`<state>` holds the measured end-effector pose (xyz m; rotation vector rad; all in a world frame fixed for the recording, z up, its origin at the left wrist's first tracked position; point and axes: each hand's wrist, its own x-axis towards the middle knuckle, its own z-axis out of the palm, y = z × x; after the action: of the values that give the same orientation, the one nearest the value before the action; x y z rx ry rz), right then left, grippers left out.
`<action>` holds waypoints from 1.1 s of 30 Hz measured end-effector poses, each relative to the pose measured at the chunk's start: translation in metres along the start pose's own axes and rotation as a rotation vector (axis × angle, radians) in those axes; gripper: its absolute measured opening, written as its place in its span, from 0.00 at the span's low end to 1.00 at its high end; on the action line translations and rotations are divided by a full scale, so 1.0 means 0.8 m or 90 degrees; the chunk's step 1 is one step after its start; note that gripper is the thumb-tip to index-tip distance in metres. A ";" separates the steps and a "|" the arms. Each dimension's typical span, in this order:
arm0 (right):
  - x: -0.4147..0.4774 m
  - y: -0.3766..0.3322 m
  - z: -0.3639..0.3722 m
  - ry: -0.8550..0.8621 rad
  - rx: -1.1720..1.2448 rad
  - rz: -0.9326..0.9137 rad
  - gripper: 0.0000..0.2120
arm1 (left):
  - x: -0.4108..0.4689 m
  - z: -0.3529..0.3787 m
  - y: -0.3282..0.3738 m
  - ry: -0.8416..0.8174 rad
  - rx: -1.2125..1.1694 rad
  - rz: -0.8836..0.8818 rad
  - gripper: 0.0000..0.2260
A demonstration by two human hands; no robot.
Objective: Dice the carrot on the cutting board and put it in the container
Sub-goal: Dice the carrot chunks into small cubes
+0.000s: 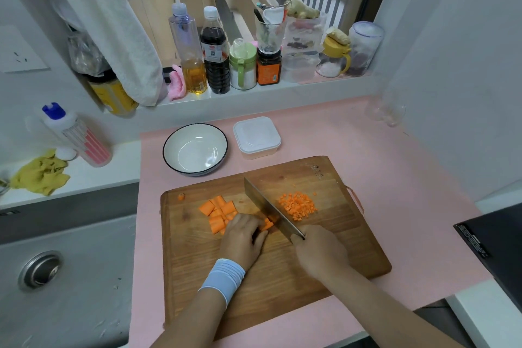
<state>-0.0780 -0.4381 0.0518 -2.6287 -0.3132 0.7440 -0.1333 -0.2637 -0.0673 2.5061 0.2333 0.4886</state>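
Observation:
A wooden cutting board lies on a pink mat. Thick carrot chunks are piled at its left. A heap of small carrot dice lies to the right of the blade. My right hand grips the handle of a cleaver, whose blade rests edge-down on the board. My left hand, with a blue wristband, holds a few carrot pieces against the blade's left side with curled fingers. A white bowl and a lidded plastic container stand behind the board.
A sink lies to the left, with a yellow cloth and a bottle on its ledge. Bottles and jars line the windowsill. A dark appliance sits at the right edge.

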 end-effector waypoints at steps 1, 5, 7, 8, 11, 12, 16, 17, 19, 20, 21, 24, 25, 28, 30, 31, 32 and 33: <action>-0.001 -0.001 0.001 0.003 0.001 0.000 0.13 | 0.001 0.001 -0.001 0.000 0.000 0.010 0.05; -0.005 -0.005 0.007 0.003 0.015 -0.001 0.13 | 0.004 0.001 0.003 0.001 -0.002 0.004 0.06; -0.006 -0.005 0.010 0.007 0.010 -0.003 0.13 | 0.002 0.000 0.004 0.006 -0.012 0.017 0.08; -0.006 -0.005 0.010 0.009 0.008 -0.004 0.13 | 0.002 0.000 0.004 0.007 -0.022 0.026 0.08; -0.007 -0.006 0.011 0.010 0.010 -0.005 0.13 | 0.003 0.002 0.000 0.001 -0.038 0.043 0.04; -0.008 -0.007 0.011 0.011 0.010 -0.004 0.13 | 0.003 0.003 -0.001 -0.001 -0.042 0.039 0.04; -0.015 -0.013 0.012 0.052 -0.004 -0.005 0.14 | 0.003 0.003 -0.001 -0.003 -0.057 0.022 0.04; -0.018 -0.015 0.012 0.061 -0.001 -0.011 0.13 | 0.003 0.003 -0.001 0.001 -0.060 0.021 0.04; -0.023 -0.019 0.013 0.070 -0.002 -0.030 0.13 | 0.003 0.004 0.000 0.009 -0.065 0.019 0.04; -0.025 -0.020 0.013 0.072 -0.011 -0.039 0.12 | 0.003 0.005 0.000 0.013 -0.066 0.017 0.04; -0.026 -0.021 0.014 0.077 -0.021 -0.048 0.11 | 0.003 0.006 -0.001 0.016 -0.065 0.014 0.04; -0.028 -0.021 0.018 0.084 -0.053 -0.057 0.12 | 0.003 0.008 -0.001 0.015 -0.064 0.009 0.04; -0.028 -0.019 0.018 0.078 -0.054 -0.054 0.12 | 0.003 0.008 -0.001 0.015 -0.065 0.009 0.04; -0.026 -0.016 0.019 0.060 -0.063 -0.040 0.11 | 0.004 0.008 -0.001 0.019 -0.068 0.013 0.04; -0.024 -0.016 0.020 0.057 -0.073 -0.039 0.12 | 0.003 0.009 -0.002 0.024 -0.073 0.015 0.05; -0.024 -0.016 0.020 0.054 -0.072 -0.037 0.13 | 0.003 0.009 -0.002 0.023 -0.075 0.014 0.05; -0.022 -0.016 0.020 0.049 -0.067 -0.034 0.13 | 0.003 0.008 -0.002 0.023 -0.076 0.014 0.05; -0.020 -0.017 0.020 0.041 -0.059 -0.031 0.13 | 0.003 0.008 -0.002 0.024 -0.078 0.014 0.05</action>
<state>-0.1015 -0.4265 0.0527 -2.7151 -0.4003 0.6430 -0.1289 -0.2652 -0.0727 2.3846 0.1843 0.5439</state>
